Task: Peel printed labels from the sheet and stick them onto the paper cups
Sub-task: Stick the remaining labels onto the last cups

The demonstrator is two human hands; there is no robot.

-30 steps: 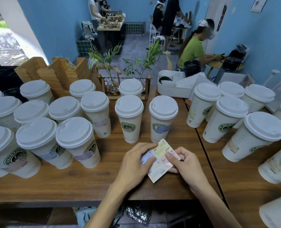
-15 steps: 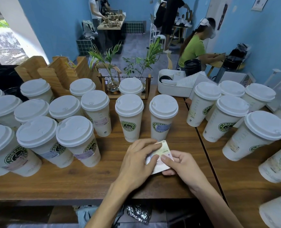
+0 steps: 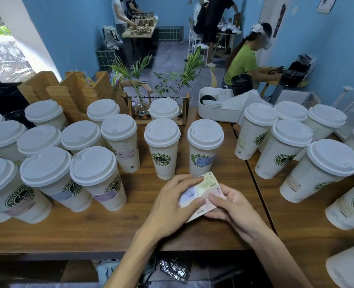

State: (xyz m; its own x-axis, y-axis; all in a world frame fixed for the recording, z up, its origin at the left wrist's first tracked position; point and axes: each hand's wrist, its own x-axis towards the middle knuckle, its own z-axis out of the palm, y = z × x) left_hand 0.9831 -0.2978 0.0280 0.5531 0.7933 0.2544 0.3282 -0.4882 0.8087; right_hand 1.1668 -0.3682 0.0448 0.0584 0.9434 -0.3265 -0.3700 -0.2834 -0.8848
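Standing lidded on the wooden table (image 3: 114,229): labelled paper cups (image 3: 93,175) at left, then the left hand (image 3: 172,201) and right hand (image 3: 232,206) close together, each pinching the label sheet (image 3: 205,188) just before a centre cup (image 3: 204,148), further cups (image 3: 321,169) at right.

The walls (image 3: 76,38) were painted light blue. The floor (image 3: 172,57) was grey. A wooden counter (image 3: 109,229) occupied the foreground, joined on its right by a second wooden surface (image 3: 309,225). Daylight entered through an opening (image 3: 4,48) at upper left. A light wooden table (image 3: 139,33) stood against the far wall, beside a white chair (image 3: 195,41). A framed picture (image 3: 325,4) hung at upper right.
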